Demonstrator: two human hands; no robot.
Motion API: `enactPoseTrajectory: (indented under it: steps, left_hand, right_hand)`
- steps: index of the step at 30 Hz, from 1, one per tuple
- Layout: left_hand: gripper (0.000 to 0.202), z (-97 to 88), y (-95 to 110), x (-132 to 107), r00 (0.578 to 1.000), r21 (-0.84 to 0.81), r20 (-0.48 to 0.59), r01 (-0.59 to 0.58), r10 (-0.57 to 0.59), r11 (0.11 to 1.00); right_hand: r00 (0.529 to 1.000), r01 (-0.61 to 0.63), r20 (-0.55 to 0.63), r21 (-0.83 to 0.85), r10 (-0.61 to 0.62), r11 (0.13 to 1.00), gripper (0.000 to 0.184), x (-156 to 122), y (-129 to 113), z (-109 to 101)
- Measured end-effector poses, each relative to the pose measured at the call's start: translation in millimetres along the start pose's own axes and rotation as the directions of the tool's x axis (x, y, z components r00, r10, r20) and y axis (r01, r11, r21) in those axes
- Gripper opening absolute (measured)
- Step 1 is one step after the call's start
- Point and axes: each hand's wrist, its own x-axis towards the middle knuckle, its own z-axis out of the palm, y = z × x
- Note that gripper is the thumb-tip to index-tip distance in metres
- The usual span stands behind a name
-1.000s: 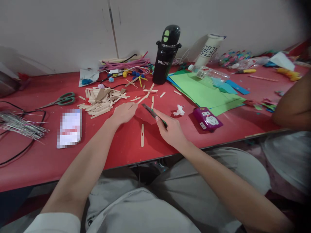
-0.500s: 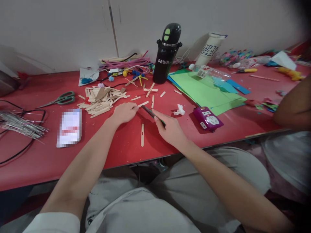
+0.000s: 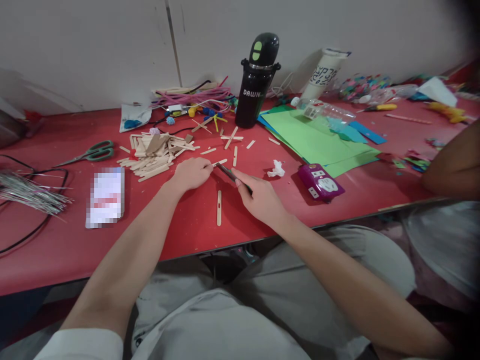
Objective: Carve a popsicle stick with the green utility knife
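Observation:
My left hand (image 3: 192,172) rests on the red table (image 3: 60,240), fingers pinched on the near end of a wooden craft stick (image 3: 221,162) that lies flat. My right hand (image 3: 260,197) is closed round a green-handled utility knife (image 3: 233,176), whose dark blade tip meets the stick beside my left fingertips. Another stick with a slot (image 3: 219,207) lies just in front of both hands. A heap of wooden sticks (image 3: 155,155) sits to the left behind my left hand.
Green scissors (image 3: 93,152), a blurred card (image 3: 105,196) and silver wires (image 3: 28,192) lie at left. A black bottle (image 3: 257,80), green paper sheets (image 3: 315,142), a purple power strip (image 3: 321,182) and crumpled tissue (image 3: 276,170) are behind and right. Another person's arm (image 3: 452,162) rests at right.
My left hand pulled the stick nearer and pinned it down. My right hand brought the knife left until its tip reached the stick.

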Motion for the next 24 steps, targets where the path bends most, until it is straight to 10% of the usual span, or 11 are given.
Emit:
enactPoseTrajectory:
  steps: [24]
  left_hand:
    - [0.039, 2.4, -3.8, 2.3, 1.000, 0.018, 0.003, -0.014, 0.014, 1.000]
  right_hand:
    - [0.999, -0.006, 0.044, -0.023, 0.007, 1.000, 0.047, 1.0, -1.2, -1.7]
